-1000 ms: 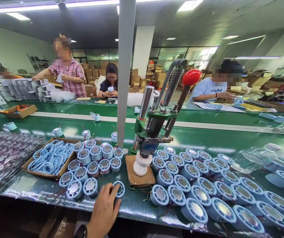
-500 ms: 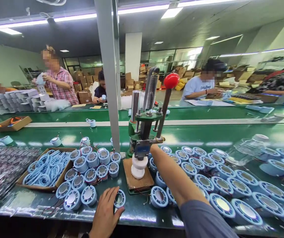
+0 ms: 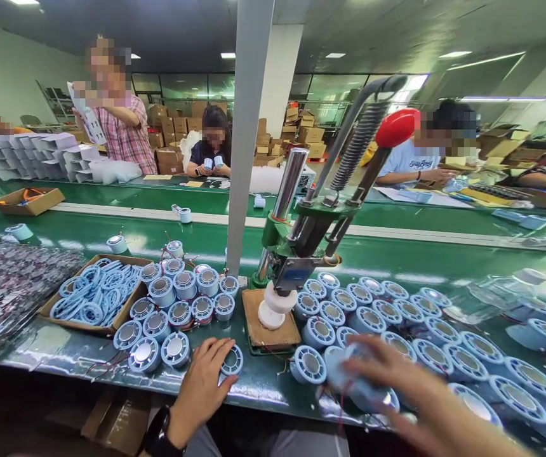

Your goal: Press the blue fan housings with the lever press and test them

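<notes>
My left hand [image 3: 209,377] rests on the bench, curled round a blue round part [image 3: 232,360] with a ring top. Over the near end of the right-hand group of blue parts [image 3: 431,355], my right hand [image 3: 387,374] is smeared by motion; a blurred blue part lies at its fingertips, and whether it is gripped cannot be made out. Between the hands stands a green hand press [image 3: 296,254] with a red knob [image 3: 397,127]. White round pieces [image 3: 273,308] sit under its head on a brown board [image 3: 254,317].
Left of the press stand several blue parts with silver discs [image 3: 175,349] and a box of blue rings [image 3: 152,289]. A grey post [image 3: 247,139] rises behind. A clear plastic bottle [image 3: 496,295] lies at the right. People work across the green bench [image 3: 111,222].
My right hand has left the press lever area and come down to the blue parts on the right. The view has shifted, and the red knob appears larger. My left hand stays at its part.
</notes>
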The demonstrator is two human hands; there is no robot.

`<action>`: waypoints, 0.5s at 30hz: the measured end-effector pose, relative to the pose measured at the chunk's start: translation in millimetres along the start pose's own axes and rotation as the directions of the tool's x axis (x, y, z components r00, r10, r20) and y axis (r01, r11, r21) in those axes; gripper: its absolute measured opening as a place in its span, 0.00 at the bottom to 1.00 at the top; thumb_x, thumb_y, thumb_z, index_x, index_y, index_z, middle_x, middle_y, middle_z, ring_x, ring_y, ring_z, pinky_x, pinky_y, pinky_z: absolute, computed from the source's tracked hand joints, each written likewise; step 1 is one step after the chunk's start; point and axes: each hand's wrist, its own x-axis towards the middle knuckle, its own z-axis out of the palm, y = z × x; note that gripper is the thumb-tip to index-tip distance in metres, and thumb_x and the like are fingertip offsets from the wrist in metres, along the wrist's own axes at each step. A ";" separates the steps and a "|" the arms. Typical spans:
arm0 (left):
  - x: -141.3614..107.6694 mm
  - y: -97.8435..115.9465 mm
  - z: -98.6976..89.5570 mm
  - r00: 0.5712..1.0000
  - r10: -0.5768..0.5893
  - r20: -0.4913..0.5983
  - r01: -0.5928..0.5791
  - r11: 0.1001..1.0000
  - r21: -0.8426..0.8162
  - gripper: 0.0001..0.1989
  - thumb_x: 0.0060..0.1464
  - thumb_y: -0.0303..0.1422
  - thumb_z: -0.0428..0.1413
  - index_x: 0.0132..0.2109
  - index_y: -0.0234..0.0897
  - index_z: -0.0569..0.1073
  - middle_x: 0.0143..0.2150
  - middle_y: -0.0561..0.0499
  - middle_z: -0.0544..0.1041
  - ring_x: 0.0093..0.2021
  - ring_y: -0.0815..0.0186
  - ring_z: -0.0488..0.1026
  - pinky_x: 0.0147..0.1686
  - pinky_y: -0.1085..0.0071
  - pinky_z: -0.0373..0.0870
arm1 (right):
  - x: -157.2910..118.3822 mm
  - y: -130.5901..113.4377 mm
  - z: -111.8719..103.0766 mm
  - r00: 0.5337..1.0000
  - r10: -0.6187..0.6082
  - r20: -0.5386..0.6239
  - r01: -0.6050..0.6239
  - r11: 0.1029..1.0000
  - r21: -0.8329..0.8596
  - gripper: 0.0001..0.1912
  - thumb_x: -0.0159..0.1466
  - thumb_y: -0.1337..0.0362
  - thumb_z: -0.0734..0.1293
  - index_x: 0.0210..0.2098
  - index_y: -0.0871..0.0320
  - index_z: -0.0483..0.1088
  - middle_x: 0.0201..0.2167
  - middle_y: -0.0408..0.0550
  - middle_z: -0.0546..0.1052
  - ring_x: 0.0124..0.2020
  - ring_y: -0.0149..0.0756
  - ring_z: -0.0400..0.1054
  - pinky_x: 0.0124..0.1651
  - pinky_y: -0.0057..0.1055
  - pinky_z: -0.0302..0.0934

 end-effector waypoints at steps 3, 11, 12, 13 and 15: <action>-3.1 -7.8 8.2 0.994 0.014 -0.113 -0.018 0.999 -0.042 0.28 0.55 0.30 0.59 0.63 0.40 0.68 0.60 0.42 0.75 0.60 0.49 0.69 0.60 0.46 0.68 | -10.8 -60.2 64.4 0.942 -0.127 0.311 0.068 0.979 0.193 0.34 0.50 0.79 0.59 0.50 0.43 0.75 0.60 0.44 0.69 0.54 0.33 0.71 0.55 0.24 0.67; -16.3 -14.6 4.1 0.943 -0.199 -0.266 0.111 0.943 -0.313 0.28 0.58 0.40 0.57 0.63 0.38 0.65 0.58 0.41 0.76 0.57 0.52 0.75 0.57 0.51 0.72 | 22.0 -73.8 173.2 0.994 0.011 0.106 -0.056 0.899 0.433 0.40 0.49 0.80 0.57 0.58 0.51 0.70 0.70 0.50 0.55 0.71 0.43 0.50 0.70 0.47 0.52; -19.2 -10.6 2.8 0.938 -0.218 -0.271 0.119 0.934 -0.338 0.28 0.58 0.40 0.57 0.64 0.39 0.64 0.57 0.41 0.77 0.56 0.53 0.76 0.56 0.53 0.73 | 16.8 -72.5 183.8 0.998 0.065 0.028 -0.070 0.889 0.452 0.41 0.51 0.78 0.58 0.64 0.53 0.64 0.70 0.53 0.54 0.71 0.43 0.50 0.69 0.46 0.54; -21.9 -5.3 1.5 0.938 -0.216 -0.270 0.114 0.931 -0.347 0.29 0.59 0.40 0.57 0.65 0.39 0.62 0.57 0.42 0.77 0.55 0.54 0.76 0.55 0.54 0.74 | 11.3 -72.1 195.2 0.991 0.125 -0.048 -0.089 0.881 0.465 0.41 0.54 0.77 0.60 0.67 0.55 0.59 0.69 0.56 0.56 0.70 0.43 0.52 0.68 0.45 0.57; -24.8 8.5 -0.9 0.957 -0.146 -0.250 0.063 0.948 -0.312 0.30 0.59 0.38 0.57 0.67 0.40 0.60 0.59 0.42 0.75 0.57 0.55 0.75 0.56 0.56 0.74 | 2.6 -73.0 218.9 0.956 0.236 -0.173 -0.128 0.869 0.479 0.38 0.56 0.74 0.62 0.67 0.58 0.58 0.65 0.58 0.63 0.67 0.42 0.60 0.65 0.42 0.62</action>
